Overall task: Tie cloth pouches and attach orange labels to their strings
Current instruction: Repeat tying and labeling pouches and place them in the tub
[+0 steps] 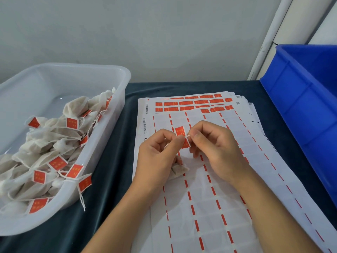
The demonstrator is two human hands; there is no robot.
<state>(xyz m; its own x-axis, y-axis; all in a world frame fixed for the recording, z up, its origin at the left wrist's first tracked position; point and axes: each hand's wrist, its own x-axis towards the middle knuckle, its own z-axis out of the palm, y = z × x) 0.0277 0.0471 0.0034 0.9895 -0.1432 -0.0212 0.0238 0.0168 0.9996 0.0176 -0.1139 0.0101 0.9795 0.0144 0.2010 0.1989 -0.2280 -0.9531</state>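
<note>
An orange label [180,131] stands upright between my two hands, above the sticker sheets. My left hand [156,154] pinches its lower part together with a white string. My right hand [217,145] pinches the string's end at the label's right edge. A small beige cloth pouch [177,169] hangs below my left hand and rests on the sheets, partly hidden by the palm.
A stack of label sheets [209,189] covers the dark table cloth [113,161], with orange labels left only at its far end. A clear plastic tub [102,143] on the left holds several labelled pouches. A blue crate [300,99] stands at the right.
</note>
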